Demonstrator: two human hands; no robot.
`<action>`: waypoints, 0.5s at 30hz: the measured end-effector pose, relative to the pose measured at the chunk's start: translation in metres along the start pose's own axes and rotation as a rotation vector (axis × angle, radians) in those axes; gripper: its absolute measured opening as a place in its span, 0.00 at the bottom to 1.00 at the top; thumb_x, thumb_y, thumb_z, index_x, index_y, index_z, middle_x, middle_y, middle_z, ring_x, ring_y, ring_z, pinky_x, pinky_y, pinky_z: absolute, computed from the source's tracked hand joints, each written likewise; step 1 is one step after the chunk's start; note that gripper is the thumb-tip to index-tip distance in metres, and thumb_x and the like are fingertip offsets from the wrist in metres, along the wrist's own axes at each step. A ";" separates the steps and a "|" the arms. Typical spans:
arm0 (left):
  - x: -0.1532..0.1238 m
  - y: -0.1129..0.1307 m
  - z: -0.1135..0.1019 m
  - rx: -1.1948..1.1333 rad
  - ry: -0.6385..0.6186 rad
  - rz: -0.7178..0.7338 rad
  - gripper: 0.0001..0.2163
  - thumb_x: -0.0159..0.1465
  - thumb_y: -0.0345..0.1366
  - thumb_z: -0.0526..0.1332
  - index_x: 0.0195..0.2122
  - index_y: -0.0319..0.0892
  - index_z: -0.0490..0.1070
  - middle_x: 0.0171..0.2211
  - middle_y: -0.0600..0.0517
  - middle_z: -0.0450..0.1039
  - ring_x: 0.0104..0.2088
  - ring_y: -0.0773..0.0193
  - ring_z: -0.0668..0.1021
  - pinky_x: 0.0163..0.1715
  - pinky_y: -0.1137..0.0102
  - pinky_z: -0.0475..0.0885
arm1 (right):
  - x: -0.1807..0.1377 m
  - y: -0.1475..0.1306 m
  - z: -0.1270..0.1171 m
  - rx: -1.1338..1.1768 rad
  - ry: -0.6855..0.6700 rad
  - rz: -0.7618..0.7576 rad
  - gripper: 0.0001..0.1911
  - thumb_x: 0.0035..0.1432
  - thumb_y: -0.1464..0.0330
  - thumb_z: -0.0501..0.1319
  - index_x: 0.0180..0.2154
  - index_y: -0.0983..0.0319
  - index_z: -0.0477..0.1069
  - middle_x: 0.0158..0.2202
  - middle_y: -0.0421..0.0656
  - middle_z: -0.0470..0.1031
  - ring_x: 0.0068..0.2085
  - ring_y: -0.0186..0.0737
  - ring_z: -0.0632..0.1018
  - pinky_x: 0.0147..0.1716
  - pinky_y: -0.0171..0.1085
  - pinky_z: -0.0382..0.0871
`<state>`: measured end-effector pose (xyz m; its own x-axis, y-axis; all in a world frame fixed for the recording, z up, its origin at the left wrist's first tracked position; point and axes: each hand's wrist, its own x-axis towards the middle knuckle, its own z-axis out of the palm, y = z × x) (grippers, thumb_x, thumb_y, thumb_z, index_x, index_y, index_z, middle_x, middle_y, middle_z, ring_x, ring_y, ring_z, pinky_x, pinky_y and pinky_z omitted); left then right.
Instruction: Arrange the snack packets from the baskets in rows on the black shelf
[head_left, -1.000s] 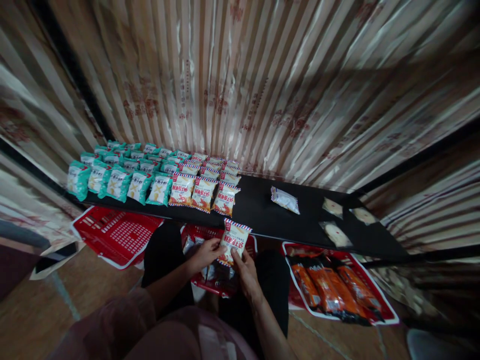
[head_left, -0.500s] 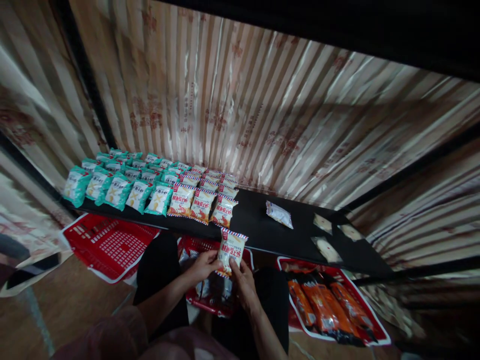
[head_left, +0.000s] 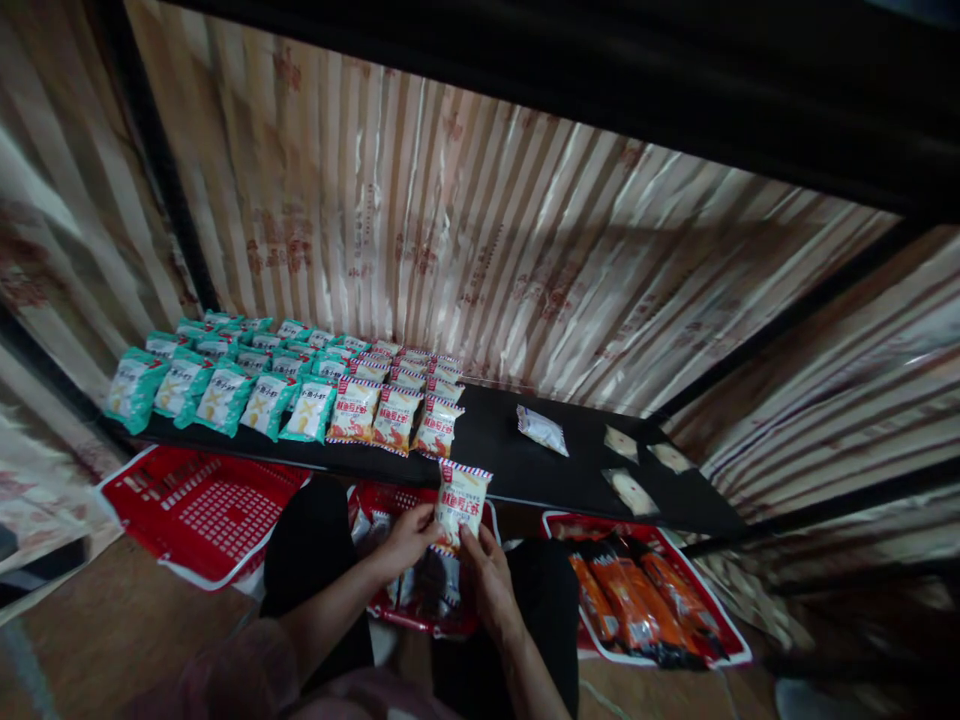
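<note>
Between both hands I hold a cream snack bag [head_left: 462, 498] with red lettering and striped ends, upright above a red basket. My left hand [head_left: 411, 538] is closed on its lower left edge. My right hand [head_left: 487, 572] grips its lower right side, thumb on the front. Just beyond, matching snack bags [head_left: 395, 418] stand in rows on a black shelf [head_left: 499, 465]. To their left are rows of teal snack bags [head_left: 262, 405]. Below the held bag, the middle red basket [head_left: 420, 625] holds dark and silvery packs, partly hidden by my hands.
A single white packet [head_left: 542, 430] lies on the shelf, with several flat round packets [head_left: 631, 493] further right. At the right, a basket [head_left: 731, 640] holds orange packs [head_left: 630, 600]. A red basket [head_left: 202, 515] sits lower left. Dark frame bars [head_left: 787, 320] and a striped curtain [head_left: 450, 230] surround the shelf.
My view has shifted slightly, so the shelf and baskets appear further left. Both hands keep hold of the snack bag in nearly the same place.
</note>
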<state>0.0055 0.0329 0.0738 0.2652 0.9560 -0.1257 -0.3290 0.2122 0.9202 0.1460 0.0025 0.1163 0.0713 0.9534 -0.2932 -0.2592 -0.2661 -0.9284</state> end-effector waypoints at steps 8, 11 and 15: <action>0.005 -0.003 0.008 0.036 0.012 -0.020 0.17 0.52 0.36 0.66 0.44 0.39 0.72 0.42 0.45 0.77 0.46 0.54 0.76 0.50 0.60 0.67 | 0.000 -0.003 -0.016 0.072 0.057 0.075 0.28 0.36 0.54 0.71 0.38 0.62 0.75 0.24 0.43 0.78 0.25 0.44 0.77 0.22 0.37 0.68; 0.010 0.000 0.011 0.067 0.013 -0.011 0.15 0.53 0.34 0.65 0.43 0.38 0.73 0.42 0.45 0.77 0.45 0.55 0.77 0.48 0.61 0.68 | 0.008 -0.003 -0.017 0.062 0.065 0.047 0.27 0.35 0.55 0.72 0.37 0.63 0.75 0.26 0.44 0.79 0.30 0.47 0.79 0.26 0.38 0.70; 0.020 -0.001 0.015 0.116 0.016 0.010 0.15 0.54 0.31 0.62 0.44 0.38 0.72 0.43 0.44 0.76 0.45 0.55 0.77 0.47 0.63 0.69 | 0.018 -0.004 -0.020 0.022 0.116 0.004 0.26 0.33 0.53 0.72 0.35 0.62 0.76 0.27 0.44 0.79 0.32 0.47 0.79 0.29 0.39 0.72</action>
<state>0.0247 0.0489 0.0760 0.2477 0.9612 -0.1216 -0.2238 0.1789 0.9581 0.1672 0.0183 0.1099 0.1806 0.9293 -0.3222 -0.2807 -0.2653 -0.9224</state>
